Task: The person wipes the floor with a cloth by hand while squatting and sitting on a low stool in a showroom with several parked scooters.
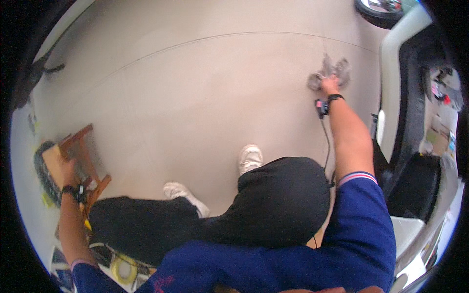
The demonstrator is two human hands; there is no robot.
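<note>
1. While the person is sitting low on the pale floor (195, 88), the left hand (61, 168) is reaching out to the far left side.
2. The left hand is resting on a small wooden stool (83, 156) that is lying tipped over, right next to a dark tire (43, 173). The fingers are lying over the wood, but it is too hard to see if they are curling around it.
3. A black band is sitting on the left wrist.
4. Two white shoes (250, 157) are pointing out in front of the black trousers (244, 210), in the middle of the picture.
5. The right hand (330, 85) is stretching far forward, with the arm almost straight.
6. The right hand's fingers are closing on a grey rag (337, 71), and the rag is bunching up under them and pressing on the floor.
7. The grey rag is lying up near the top right, close to the open door (391, 97) of a white car.
8. A black band and a small clip with a thin wire are sitting on the right wrist.
9. Another tire (378, 14) is showing at the top edge, well past the rag.
</note>
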